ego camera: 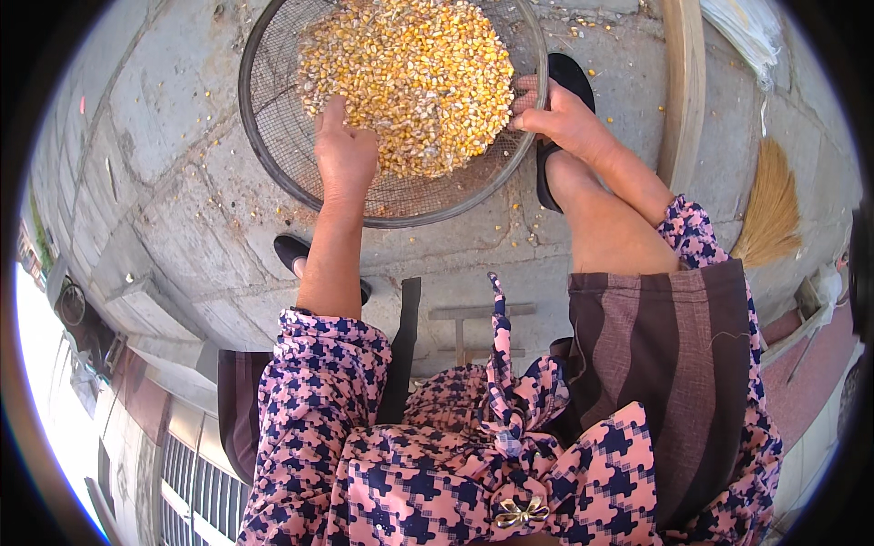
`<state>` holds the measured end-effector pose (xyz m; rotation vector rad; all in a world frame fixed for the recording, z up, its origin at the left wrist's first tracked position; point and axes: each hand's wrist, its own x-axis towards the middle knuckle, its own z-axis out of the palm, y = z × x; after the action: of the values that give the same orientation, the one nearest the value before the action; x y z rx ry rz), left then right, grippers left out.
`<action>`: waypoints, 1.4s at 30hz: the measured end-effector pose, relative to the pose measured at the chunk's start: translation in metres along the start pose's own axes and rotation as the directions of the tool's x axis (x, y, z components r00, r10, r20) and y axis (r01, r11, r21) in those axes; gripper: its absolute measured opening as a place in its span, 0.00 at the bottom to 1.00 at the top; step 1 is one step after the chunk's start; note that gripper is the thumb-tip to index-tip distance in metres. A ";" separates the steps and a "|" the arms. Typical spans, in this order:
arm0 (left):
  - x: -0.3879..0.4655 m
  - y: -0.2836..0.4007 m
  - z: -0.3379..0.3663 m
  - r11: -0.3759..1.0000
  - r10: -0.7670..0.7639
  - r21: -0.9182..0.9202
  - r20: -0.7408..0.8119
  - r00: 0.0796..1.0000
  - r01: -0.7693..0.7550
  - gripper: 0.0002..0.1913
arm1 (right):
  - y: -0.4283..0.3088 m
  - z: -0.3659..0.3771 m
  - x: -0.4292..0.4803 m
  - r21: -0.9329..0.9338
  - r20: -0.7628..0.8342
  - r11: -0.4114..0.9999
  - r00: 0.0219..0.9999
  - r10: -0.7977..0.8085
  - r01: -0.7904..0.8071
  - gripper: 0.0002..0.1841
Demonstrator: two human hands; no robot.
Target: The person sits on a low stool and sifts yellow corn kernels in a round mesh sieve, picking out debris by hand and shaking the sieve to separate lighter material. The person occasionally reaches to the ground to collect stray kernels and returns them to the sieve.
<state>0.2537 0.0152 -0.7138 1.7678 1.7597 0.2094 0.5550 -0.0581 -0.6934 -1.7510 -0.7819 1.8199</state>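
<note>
A round wire-mesh sieve (pixel 437 218) with a dark rim lies before me, bearing a broad heap of yellow and pale corn kernels (pixel 423 82). My left hand (pixel 345 147) rests over the heap's left edge, index finger extended into the kernels and the other fingers curled; whether it pinches any kernel cannot be told. At the sieve's right side, my right hand (pixel 556 116) grips the rim, thumb inside over the mesh and fingers partly seen through it, beside the heap.
Stray kernels lie on the grey paving (pixel 177 157). To the right are a wooden beam (pixel 683 95), a straw broom head (pixel 771 211) and a white woven sack (pixel 748 31). My feet, in black shoes (pixel 572 78), stand close to the sieve.
</note>
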 end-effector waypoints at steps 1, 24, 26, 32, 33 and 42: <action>0.002 0.004 -0.003 0.999 0.042 0.011 -0.119 0.992 -0.041 0.27 | 0.008 -0.001 0.003 -0.004 -0.011 1.000 1.000 -0.014 0.014 0.31; -0.023 -0.013 -0.008 0.827 0.405 0.152 0.507 0.761 -0.542 0.15 | 0.018 -0.003 0.009 -0.093 0.015 0.996 1.000 -0.010 0.011 0.24; -0.017 -0.036 -0.018 0.853 0.350 0.329 0.215 0.912 -0.405 0.15 | 0.011 0.000 0.006 -0.107 0.052 0.994 0.998 -0.025 0.030 0.24; -0.024 0.008 -0.012 0.970 0.242 -0.048 0.176 0.954 -0.237 0.12 | 0.005 0.010 0.009 -0.078 0.096 0.997 0.995 0.003 0.005 0.24; -0.024 0.017 -0.004 0.962 0.269 -0.107 0.202 0.942 -0.252 0.11 | -0.001 0.011 0.009 -0.078 0.081 0.997 0.997 -0.012 0.019 0.24; -0.027 0.039 0.028 0.936 0.016 -0.308 0.515 0.857 0.168 0.08 | -0.009 0.015 0.011 -0.064 0.106 0.995 0.992 -0.071 0.078 0.24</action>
<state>0.2986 -0.0153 -0.7068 1.3371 1.3080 0.0037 0.5389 -0.0451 -0.6949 -1.6560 -0.9479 1.8661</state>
